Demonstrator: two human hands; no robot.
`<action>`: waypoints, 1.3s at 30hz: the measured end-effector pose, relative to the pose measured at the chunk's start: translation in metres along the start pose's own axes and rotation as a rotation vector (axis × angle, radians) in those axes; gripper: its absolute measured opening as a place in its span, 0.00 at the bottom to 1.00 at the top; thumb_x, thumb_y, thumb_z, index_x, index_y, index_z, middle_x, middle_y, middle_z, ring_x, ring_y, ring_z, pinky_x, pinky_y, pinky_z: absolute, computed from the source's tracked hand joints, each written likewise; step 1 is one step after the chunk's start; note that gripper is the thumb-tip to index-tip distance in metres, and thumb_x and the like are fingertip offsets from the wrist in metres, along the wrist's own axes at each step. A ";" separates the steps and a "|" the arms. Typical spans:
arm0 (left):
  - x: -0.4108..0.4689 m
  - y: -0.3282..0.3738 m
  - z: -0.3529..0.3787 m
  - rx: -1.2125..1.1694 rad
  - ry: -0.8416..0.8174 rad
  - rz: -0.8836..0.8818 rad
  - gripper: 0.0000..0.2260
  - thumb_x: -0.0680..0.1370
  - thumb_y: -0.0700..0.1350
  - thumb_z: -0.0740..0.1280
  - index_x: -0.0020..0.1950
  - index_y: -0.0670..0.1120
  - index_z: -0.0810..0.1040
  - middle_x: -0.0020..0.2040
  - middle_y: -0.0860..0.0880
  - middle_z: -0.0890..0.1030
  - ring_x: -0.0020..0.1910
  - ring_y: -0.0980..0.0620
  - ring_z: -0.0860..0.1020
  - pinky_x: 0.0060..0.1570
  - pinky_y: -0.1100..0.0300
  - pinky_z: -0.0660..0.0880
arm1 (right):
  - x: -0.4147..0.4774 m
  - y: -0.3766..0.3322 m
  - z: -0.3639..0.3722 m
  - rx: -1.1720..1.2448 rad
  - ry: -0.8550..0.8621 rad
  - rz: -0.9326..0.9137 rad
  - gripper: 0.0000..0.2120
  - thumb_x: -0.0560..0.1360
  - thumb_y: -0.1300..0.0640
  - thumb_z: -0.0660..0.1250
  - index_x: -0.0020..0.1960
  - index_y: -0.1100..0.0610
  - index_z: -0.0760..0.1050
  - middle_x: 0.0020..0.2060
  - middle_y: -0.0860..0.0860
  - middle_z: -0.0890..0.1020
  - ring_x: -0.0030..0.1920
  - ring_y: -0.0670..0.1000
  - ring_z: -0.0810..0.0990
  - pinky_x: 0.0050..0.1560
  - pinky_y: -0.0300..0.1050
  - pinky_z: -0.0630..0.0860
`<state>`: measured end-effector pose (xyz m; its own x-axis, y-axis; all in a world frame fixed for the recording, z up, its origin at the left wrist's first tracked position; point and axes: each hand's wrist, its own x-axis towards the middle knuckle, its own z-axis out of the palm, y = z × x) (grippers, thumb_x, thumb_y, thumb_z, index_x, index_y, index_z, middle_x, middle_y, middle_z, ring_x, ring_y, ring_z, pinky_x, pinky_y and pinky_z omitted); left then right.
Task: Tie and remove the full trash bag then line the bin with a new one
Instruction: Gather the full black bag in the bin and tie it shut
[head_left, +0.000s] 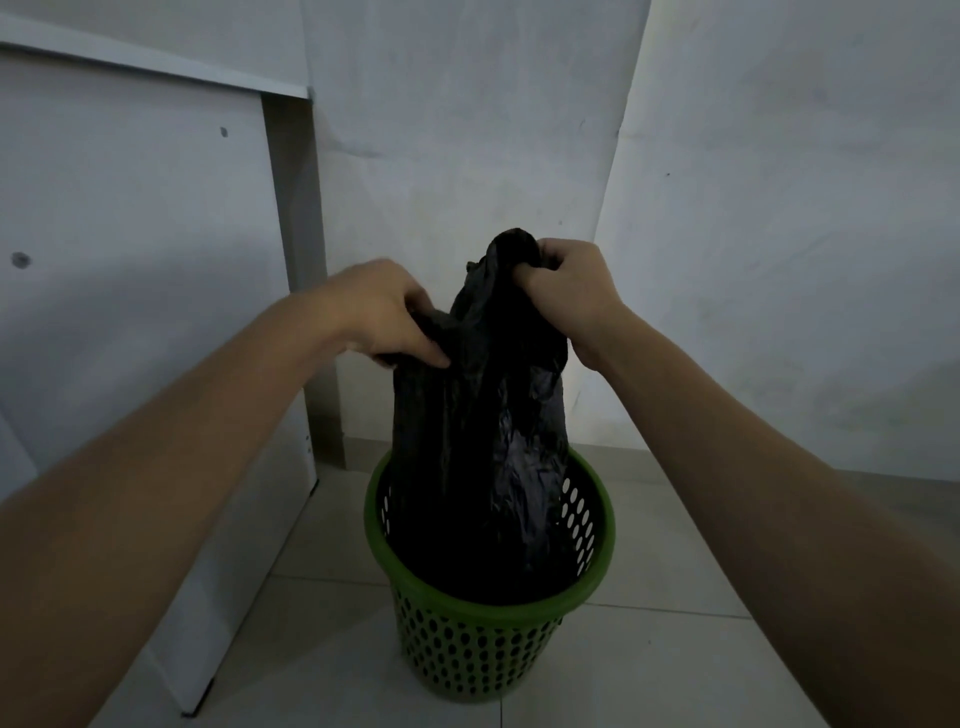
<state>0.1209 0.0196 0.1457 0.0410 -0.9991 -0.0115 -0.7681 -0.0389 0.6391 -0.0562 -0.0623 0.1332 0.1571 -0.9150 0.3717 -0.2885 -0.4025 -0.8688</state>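
Observation:
A black trash bag rises out of a green perforated bin that stands on the tiled floor. The bag's lower part is still inside the bin. My left hand pinches the bag's upper left edge. My right hand is closed around the gathered top of the bag, held higher than the left. The bag's mouth is bunched between the two hands, and no knot shows.
A white cabinet panel stands close on the left of the bin. White walls meet in a corner right behind it. Pale floor tiles spread to the right and front.

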 end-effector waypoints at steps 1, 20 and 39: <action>0.000 0.003 -0.005 -0.082 0.033 0.014 0.14 0.67 0.43 0.81 0.49 0.47 0.81 0.44 0.48 0.82 0.39 0.52 0.80 0.32 0.64 0.77 | 0.001 0.000 -0.001 -0.003 -0.002 -0.011 0.11 0.70 0.51 0.69 0.37 0.60 0.77 0.32 0.52 0.76 0.34 0.50 0.75 0.37 0.46 0.73; 0.009 0.011 -0.002 -0.655 0.463 0.329 0.15 0.72 0.35 0.73 0.53 0.51 0.80 0.55 0.51 0.83 0.50 0.57 0.83 0.57 0.55 0.80 | -0.005 -0.014 0.000 0.090 -0.190 0.016 0.07 0.74 0.61 0.66 0.46 0.65 0.79 0.37 0.54 0.79 0.38 0.51 0.79 0.41 0.45 0.76; -0.002 0.011 0.057 -0.524 0.208 0.349 0.10 0.74 0.38 0.72 0.47 0.51 0.76 0.35 0.58 0.81 0.35 0.69 0.79 0.35 0.76 0.72 | -0.015 -0.031 -0.013 -0.010 -0.472 -0.107 0.20 0.70 0.59 0.61 0.60 0.54 0.79 0.56 0.56 0.82 0.55 0.53 0.81 0.58 0.49 0.78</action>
<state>0.0760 0.0206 0.1090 0.0089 -0.9252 0.3794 -0.3480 0.3528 0.8686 -0.0614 -0.0365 0.1587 0.5970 -0.7564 0.2674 -0.2562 -0.4956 -0.8299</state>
